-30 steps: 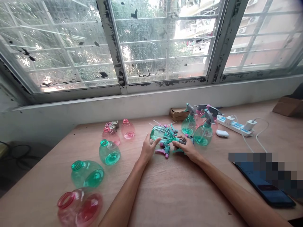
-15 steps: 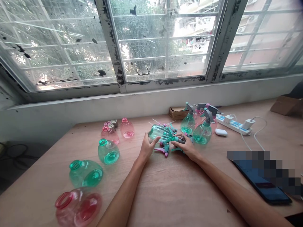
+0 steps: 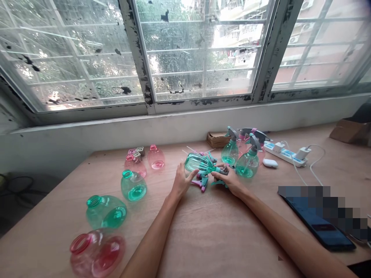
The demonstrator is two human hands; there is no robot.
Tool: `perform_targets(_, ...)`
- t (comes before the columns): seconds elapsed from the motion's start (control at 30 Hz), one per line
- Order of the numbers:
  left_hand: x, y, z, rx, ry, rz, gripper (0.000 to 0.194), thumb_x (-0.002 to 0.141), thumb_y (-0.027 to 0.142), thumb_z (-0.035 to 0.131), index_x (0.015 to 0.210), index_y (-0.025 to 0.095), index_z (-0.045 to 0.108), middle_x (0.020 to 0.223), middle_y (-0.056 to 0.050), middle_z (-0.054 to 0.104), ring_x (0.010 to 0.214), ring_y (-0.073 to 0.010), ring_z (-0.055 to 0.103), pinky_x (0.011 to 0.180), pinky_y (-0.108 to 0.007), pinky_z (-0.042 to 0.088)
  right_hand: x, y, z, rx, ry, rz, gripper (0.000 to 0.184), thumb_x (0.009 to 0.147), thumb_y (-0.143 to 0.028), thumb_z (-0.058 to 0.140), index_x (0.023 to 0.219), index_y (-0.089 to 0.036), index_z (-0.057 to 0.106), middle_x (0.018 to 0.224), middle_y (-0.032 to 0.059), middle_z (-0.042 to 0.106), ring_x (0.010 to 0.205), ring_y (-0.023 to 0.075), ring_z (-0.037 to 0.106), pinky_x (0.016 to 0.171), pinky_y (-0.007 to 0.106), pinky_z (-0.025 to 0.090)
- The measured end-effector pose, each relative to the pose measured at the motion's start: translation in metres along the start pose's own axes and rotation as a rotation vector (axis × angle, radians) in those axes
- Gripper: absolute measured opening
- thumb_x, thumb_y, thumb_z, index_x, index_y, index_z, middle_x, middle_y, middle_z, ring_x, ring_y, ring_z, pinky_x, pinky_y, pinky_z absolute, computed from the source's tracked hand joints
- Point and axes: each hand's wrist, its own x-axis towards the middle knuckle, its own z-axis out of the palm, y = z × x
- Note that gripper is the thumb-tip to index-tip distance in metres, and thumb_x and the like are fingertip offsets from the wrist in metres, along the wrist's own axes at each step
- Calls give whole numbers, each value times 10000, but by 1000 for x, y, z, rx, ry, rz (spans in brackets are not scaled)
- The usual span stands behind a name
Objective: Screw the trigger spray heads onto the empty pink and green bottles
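Note:
A clear green spray bottle (image 3: 198,162) lies on its side between my hands, its neck pointing right. My left hand (image 3: 183,179) is wrapped round the bottle's base end. At the neck, my right hand (image 3: 227,177) grips the grey and teal spray head (image 3: 222,171), which is on the bottle's mouth; whether it is fully screwed down I cannot tell. Beneath and behind the bottle lie loose spray heads (image 3: 203,182) in pink, teal and grey, partly hidden by my hands.
Open-necked green bottles (image 3: 133,186) and pink bottles (image 3: 156,157) line the left side. At right stand green bottles with spray heads (image 3: 247,163), pink ones behind. Beyond are a cardboard box (image 3: 218,140), a power strip (image 3: 285,153), a white earbud case (image 3: 270,163) and a phone (image 3: 315,220).
The view has shifted very slightly. Both hands keep their hold on the bottle and its spray head, with hardly any visible movement.

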Motion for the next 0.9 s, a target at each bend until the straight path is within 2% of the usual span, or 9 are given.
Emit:
perform_targets(0.1,1,-3,0,-1,8,21,481,871,475,665,1265,226,546,1202,-99,623,1168,-271,565,1012,-416,415,-1,-2,1,-2,1,4,459,686,-427,867,979,-228,576,640,-42,685,577,160,627,618,292,495)
perform_targets(0.3,1,-10,2,19,18,96,582,827,401,734,1339,274,489,1282,-86,586,1234,-277,523,1028,-427,404,2,-2,-1,157,12,61,416,698,-466,848,898,-212,587,692,-28,670,583,140,599,579,267,472)
perform_targets(0.4,0,-9,2,12,3,58,682,766,453,785,1340,242,484,1224,-100,602,1171,-287,562,1016,-437,419,1,-3,0,113,8,40,431,694,-443,858,935,-223,577,682,-29,685,593,151,616,606,277,484)
perform_targets(0.53,0,-8,1,4,42,34,578,843,472,702,1330,240,495,1267,-112,586,1220,-289,543,1036,-448,410,-2,-5,3,-6,-8,15,465,685,-426,867,999,-231,586,647,-34,697,603,168,636,654,300,499)
perform_targets(0.6,1,-9,0,19,65,49,592,828,458,725,1338,261,497,1327,-110,558,1278,-297,505,1041,-454,407,-2,-5,3,-26,-1,6,454,692,-428,862,995,-230,589,631,-38,690,601,166,632,655,297,494)
perform_targets(0.77,3,-11,0,38,66,92,598,801,377,768,1328,284,502,1414,-114,501,1333,-299,459,996,-451,448,1,-3,1,74,17,38,422,700,-468,844,913,-212,586,687,-21,676,598,157,613,616,291,491)
perform_targets(0.9,2,-10,1,14,53,115,667,751,413,810,1316,264,489,1411,-116,507,1327,-292,470,1005,-435,454,1,-1,0,76,22,27,431,701,-474,844,914,-214,576,684,-21,672,596,160,611,610,293,494)
